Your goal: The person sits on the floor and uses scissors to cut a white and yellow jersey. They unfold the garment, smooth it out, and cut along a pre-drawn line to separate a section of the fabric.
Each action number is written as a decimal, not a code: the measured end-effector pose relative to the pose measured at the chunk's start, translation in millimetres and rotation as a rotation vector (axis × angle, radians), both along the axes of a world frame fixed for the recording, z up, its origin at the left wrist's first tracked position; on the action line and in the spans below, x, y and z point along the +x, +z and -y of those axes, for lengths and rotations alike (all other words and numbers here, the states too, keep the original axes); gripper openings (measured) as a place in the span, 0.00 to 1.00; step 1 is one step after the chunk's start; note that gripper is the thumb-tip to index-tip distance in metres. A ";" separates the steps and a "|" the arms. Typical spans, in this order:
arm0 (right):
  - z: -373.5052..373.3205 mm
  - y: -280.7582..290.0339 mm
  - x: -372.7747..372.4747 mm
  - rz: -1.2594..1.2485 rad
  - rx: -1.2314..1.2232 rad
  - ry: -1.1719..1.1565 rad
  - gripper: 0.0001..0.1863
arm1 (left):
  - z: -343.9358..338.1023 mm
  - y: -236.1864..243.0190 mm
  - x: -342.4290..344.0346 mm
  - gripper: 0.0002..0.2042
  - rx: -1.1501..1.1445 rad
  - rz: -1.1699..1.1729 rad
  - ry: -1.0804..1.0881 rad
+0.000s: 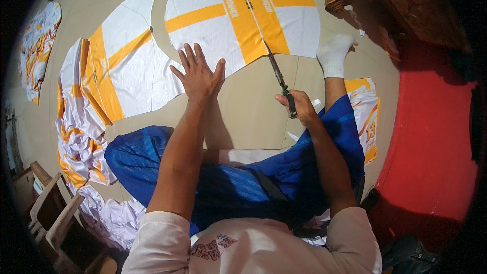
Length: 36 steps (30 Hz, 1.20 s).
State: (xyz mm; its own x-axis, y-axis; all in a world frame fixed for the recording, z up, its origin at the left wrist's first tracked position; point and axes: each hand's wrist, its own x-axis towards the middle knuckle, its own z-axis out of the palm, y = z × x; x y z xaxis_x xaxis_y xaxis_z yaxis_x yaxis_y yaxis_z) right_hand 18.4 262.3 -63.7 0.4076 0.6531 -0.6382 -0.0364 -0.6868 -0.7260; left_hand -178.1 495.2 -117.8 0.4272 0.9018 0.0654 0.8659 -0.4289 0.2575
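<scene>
Spread on the tiled floor ahead of me is a white fabric piece with yellow bands (200, 7). My left hand (200, 73) lies flat with fingers spread, its fingertips at the near left edge of that fabric. Gripped by the handles in my right hand (300, 107) is a pair of long dark scissors (278, 73). Their blade tips meet the fabric's near edge, at the narrow white line between the two central yellow bands. To the left, a second white and yellow fabric piece (134, 66) lies partly folded, close to my left hand.
Crumpled white and yellow fabric (83, 147) extends down the left, and another heap (39, 50) lies farther off. Right of my leg is a stack of printed pieces (364, 116) beside a red floor covering (431, 142). Carved wooden furniture (395, 0) stands far right; a wooden frame (58, 213) stands near left.
</scene>
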 end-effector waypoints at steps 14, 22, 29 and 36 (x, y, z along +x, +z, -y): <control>-31.7 32.8 -0.6 -0.080 0.030 0.061 0.25 | 2.6 0.9 -2.1 0.46 0.019 0.005 -0.001; -40.9 35.3 -8.7 -0.078 0.043 0.003 0.24 | 0.3 -0.1 -3.7 0.47 0.003 0.009 -0.013; -36.4 31.2 -8.3 -0.064 0.011 -0.003 0.23 | 0.7 -0.8 -3.0 0.47 0.003 0.005 -0.003; -38.3 31.5 -13.0 0.018 0.067 0.001 0.22 | 0.4 -2.7 -2.9 0.47 0.012 -0.010 0.003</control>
